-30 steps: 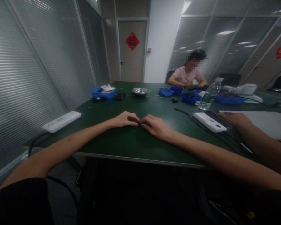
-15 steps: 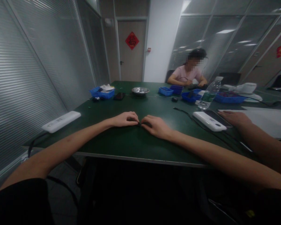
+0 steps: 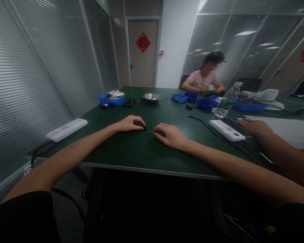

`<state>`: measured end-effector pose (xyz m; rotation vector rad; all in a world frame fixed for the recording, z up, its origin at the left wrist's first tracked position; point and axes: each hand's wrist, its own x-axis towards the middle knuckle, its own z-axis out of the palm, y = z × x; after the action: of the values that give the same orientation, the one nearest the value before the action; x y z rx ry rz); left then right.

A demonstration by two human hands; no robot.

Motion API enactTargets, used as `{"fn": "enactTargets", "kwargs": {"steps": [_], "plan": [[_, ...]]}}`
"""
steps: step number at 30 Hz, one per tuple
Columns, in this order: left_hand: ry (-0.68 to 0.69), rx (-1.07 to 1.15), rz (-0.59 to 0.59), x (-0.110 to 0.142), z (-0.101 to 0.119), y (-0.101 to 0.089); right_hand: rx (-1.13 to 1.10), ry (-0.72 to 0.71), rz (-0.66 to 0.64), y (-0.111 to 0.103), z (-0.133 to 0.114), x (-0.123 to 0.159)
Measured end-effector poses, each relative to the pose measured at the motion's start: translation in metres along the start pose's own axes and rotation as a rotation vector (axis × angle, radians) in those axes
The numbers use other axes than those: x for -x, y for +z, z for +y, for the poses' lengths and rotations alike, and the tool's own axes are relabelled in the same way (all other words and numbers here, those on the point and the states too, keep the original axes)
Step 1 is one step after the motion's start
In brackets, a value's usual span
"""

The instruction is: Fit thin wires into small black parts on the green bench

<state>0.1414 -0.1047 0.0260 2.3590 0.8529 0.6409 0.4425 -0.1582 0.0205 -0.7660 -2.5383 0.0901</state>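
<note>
Over the green table [image 3: 131,152], my left hand [image 3: 130,123] pinches a small dark piece [image 3: 145,128] between thumb and fingertips; its kind is too small to tell. A short gap to the right, my right hand [image 3: 170,135] is closed, resting on its side against the tabletop. From its fingertips a thin, pale, needle-like thing [image 3: 150,131] points left toward the dark piece. The end inside the right fingers is hidden. The two hands do not touch.
Beyond my hands stand a metal bowl [image 3: 152,97], a black phone [image 3: 129,103] and blue trays [image 3: 179,98]. White power banks [image 3: 227,130] with cables flank my arms. A bottle [image 3: 228,101] and another person's hand [image 3: 254,126] are at right. Someone sits across the table [image 3: 205,79].
My left hand has drawn away up and to the left with the dark piece. A thin pale thing now shows at my right fingertips, which have stayed nearly in place.
</note>
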Motion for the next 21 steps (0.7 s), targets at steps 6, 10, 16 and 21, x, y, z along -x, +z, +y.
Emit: {"fn": "enactTargets", "kwargs": {"steps": [6, 10, 16, 21], "plan": [[-0.33, -0.295, 0.327, 0.032, -0.07, -0.06, 0.0, -0.005, -0.016, -0.001, -0.001, 0.0], [-0.448, -0.537, 0.439, 0.06, -0.094, -0.09, -0.005, -0.003, -0.026, -0.001, -0.001, 0.001], [-0.52, -0.593, 0.462, 0.068, -0.097, -0.099, -0.001, 0.0, -0.041, -0.001, 0.0, 0.0], [-0.516, -0.609, 0.467, 0.063, -0.095, -0.098, -0.01, -0.003, -0.043, -0.002, -0.002, 0.0]]}}
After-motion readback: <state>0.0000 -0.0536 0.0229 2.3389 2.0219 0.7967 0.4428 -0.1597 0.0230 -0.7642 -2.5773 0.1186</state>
